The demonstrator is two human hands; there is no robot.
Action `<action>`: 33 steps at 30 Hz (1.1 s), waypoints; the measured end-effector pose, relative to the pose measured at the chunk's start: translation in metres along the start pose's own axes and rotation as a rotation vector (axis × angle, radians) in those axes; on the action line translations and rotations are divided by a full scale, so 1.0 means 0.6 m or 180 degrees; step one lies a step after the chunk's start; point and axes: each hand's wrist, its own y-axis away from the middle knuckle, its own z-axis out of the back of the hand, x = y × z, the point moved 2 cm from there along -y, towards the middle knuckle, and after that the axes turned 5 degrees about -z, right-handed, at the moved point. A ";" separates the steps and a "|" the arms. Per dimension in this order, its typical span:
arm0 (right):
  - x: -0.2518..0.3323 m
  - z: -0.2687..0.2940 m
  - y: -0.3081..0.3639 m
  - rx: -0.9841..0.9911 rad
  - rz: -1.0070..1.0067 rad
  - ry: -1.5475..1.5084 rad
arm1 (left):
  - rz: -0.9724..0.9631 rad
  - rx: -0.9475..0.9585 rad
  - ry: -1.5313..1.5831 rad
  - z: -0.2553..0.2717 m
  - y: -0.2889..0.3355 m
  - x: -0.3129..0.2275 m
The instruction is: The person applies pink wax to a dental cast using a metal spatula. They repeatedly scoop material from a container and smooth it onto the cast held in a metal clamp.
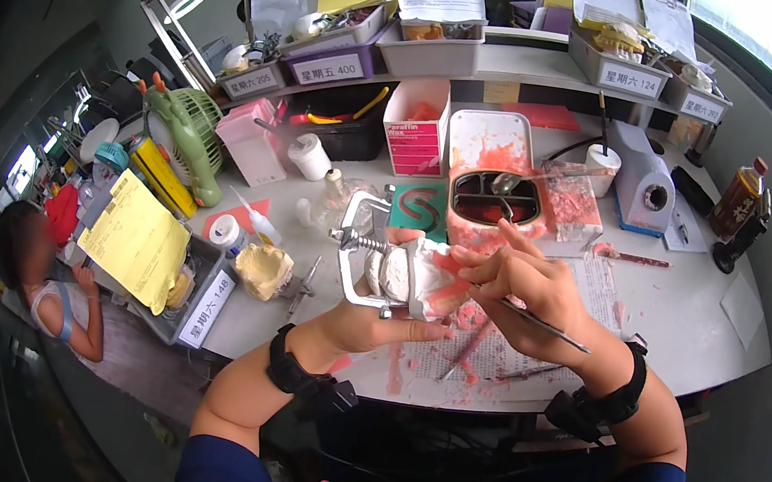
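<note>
1. The left hand (372, 326) grasps the cast (426, 281), set in the frame (344, 267) over the near middle of the bench; a loose grip could let the cast tip or fall.
2. The right hand (536, 297) clasps a slim tool (547, 325), fingertips at the cast's pink wax (445, 299); too firm a press could dent it. The tool's near end, pointing right, might snag.
3. Just beyond, the wax pot (467, 237) stands open; a knuckle could knock the spoon (505, 183) in it.
4. Scraps on the paper (604, 293) could stick to fresh wax.
</note>
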 end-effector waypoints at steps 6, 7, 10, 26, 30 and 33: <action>0.008 0.002 0.000 0.0072 0.0039 0.0017 | -0.0002 0.0009 -0.0039 0.004 -0.001 -0.001; 0.007 0.002 0.001 0.0065 -0.0040 -0.0040 | 0.0017 0.0017 -0.0086 0.005 -0.001 0.000; 0.001 -0.001 0.004 0.0056 -0.0369 -0.0345 | -0.0305 0.0028 -0.0398 -0.001 -0.005 0.000; -0.018 0.003 -0.005 -0.0865 -0.0964 -0.1147 | -0.0642 -0.0032 -0.1257 0.016 -0.012 0.005; 0.005 -0.001 -0.009 -0.0098 0.0536 0.0117 | -0.0448 0.0244 -0.1775 0.012 -0.011 0.000; -0.002 -0.010 -0.008 0.0172 0.0700 0.0824 | -0.0653 0.0508 -0.1883 0.015 -0.014 -0.002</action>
